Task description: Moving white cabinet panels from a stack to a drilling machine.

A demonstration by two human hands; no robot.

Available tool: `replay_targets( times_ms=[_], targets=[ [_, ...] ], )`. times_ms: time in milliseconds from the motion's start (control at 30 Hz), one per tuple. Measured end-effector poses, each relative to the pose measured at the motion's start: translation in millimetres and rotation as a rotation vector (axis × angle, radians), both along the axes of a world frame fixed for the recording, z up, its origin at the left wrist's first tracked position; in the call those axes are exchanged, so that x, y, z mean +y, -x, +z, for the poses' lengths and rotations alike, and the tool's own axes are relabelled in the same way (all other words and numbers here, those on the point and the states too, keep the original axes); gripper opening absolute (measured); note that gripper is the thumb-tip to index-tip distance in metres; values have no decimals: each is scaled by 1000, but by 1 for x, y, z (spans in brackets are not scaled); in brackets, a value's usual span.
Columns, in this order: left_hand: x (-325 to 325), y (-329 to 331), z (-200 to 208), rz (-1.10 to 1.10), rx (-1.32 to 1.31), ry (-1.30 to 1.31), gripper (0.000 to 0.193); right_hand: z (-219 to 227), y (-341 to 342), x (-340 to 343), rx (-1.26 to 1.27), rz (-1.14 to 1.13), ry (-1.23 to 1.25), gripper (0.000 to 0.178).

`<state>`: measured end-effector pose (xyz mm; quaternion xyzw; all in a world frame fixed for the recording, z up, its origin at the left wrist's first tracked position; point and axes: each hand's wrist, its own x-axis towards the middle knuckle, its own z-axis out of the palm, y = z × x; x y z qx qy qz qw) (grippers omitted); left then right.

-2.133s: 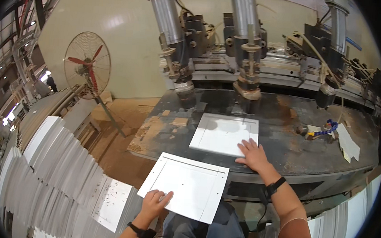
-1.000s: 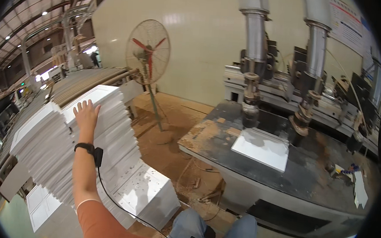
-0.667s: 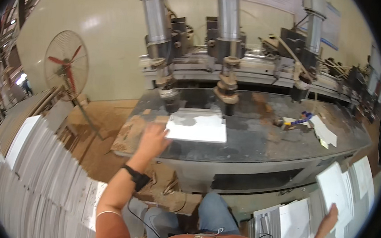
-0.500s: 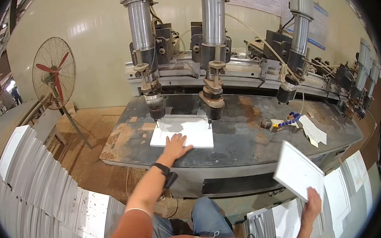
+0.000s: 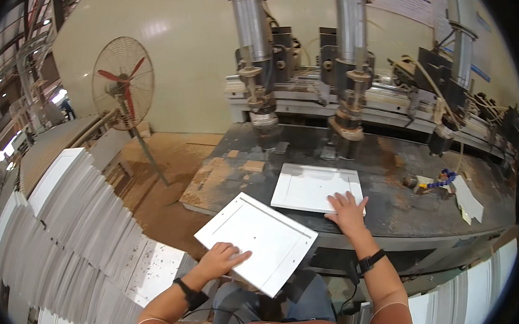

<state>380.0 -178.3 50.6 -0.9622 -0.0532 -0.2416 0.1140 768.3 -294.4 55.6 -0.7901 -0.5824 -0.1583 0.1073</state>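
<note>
My left hand (image 5: 221, 261) grips the near-left edge of a white panel (image 5: 256, 244), its thumb lying across the face. This panel is held tilted over my lap, in front of the bench edge, and shows a thin rectangular groove and several small holes. My right hand (image 5: 348, 214) rests with spread fingers on the near right corner of a second white panel (image 5: 317, 190). That one lies flat on the dark bench (image 5: 384, 199), just in front of two drilling spindles (image 5: 265, 123) (image 5: 347, 132). Only grooves show on its face.
Tall stacks of white panels (image 5: 79, 209) stand at my left, and more panels (image 5: 455, 311) at my right. A caged fan (image 5: 123, 84) is behind the left stacks. A third spindle (image 5: 443, 137), a blue jointed hose (image 5: 444, 178) and paper (image 5: 466, 201) are at the bench's right.
My left hand has left the bench and now holds a panel over my lap. My right hand has brought its panel from the right onto the bench. The view has swung left.
</note>
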Motion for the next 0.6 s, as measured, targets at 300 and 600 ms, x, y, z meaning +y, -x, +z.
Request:
replay_targets(
  times_ms=[300,600],
  targets=[
    [-1,142,168,438,8,-550,39,-15,-4,73,311,42,51,48],
    [123,255,273,1140,-214,-614,22,8,-19,33,130,74,-248,42]
  ],
)
